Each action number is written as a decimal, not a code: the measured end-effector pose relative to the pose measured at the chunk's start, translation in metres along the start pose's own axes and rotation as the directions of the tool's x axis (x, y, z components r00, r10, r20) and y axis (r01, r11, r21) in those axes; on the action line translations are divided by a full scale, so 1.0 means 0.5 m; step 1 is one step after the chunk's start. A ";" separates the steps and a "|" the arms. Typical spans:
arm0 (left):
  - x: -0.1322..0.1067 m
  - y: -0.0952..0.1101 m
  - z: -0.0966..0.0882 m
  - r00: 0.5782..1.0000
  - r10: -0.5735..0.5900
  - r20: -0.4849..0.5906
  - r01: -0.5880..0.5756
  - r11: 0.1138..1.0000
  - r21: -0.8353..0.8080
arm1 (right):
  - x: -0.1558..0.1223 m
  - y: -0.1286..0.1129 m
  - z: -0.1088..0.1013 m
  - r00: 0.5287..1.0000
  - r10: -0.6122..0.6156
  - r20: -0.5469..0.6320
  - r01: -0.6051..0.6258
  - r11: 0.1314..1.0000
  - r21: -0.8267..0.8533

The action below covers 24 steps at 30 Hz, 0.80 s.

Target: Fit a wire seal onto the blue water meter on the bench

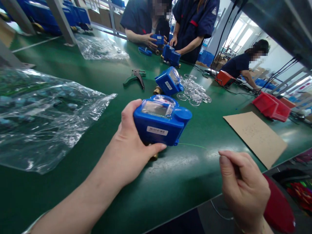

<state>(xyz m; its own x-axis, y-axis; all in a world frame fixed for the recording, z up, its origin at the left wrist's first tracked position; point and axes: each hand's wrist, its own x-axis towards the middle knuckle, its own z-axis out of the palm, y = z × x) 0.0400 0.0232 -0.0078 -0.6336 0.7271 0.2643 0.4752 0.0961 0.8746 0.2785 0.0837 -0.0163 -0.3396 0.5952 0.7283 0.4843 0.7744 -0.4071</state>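
Note:
My left hand (pixel 129 146) is closed round a blue water meter (pixel 158 122) with a clear window, a round blue cap, a white barcode label and a brass fitting beneath. From the meter's lower right side a thin green wire (pixel 191 145) runs toward my right hand (pixel 243 187), whose thumb and forefinger are pinched together at its end; the last stretch of wire is too faint to follow. Just behind stands another blue water meter (pixel 169 81), tilted, beside a pile of clear plastic rings (pixel 195 92). Green-handled pliers (pixel 136 78) lie to its left.
Clear plastic bags (pixel 56 120) with small parts cover the green table's left side. At right are a cardboard sheet (pixel 254 136) and a red bin (pixel 271 105). Across the table two people handle blue meters (pixel 170 56); another person leans at the far right.

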 end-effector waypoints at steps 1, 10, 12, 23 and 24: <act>-0.002 -0.010 -0.001 0.999 0.009 0.041 -0.013 0.996 0.092 | 0.009 0.001 -0.003 0.995 -0.087 0.044 0.088 0.996 -0.030; -0.005 -0.042 0.008 0.991 0.107 0.085 -0.119 0.982 0.149 | 0.036 0.004 -0.015 0.902 -0.368 0.228 0.414 0.887 -0.205; -0.005 -0.042 0.007 0.992 0.096 0.086 -0.109 0.982 0.152 | 0.038 0.003 -0.014 0.891 -0.383 0.244 0.437 0.870 -0.229; -0.008 -0.048 0.005 0.991 0.069 0.115 -0.095 0.966 0.242 | 0.039 -0.004 -0.003 0.891 -0.403 0.209 0.444 0.871 -0.212; -0.009 -0.047 0.004 0.991 0.060 0.117 -0.088 0.966 0.244 | 0.039 -0.004 -0.003 0.889 -0.404 0.216 0.447 0.869 -0.213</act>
<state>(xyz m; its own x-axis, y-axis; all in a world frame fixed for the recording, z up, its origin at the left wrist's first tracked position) 0.0330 0.0190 -0.0303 -0.5281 0.8060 0.2674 0.6635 0.1951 0.7223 0.2720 0.0934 -0.0005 -0.6717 0.2620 0.6929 0.4406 0.8932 0.0893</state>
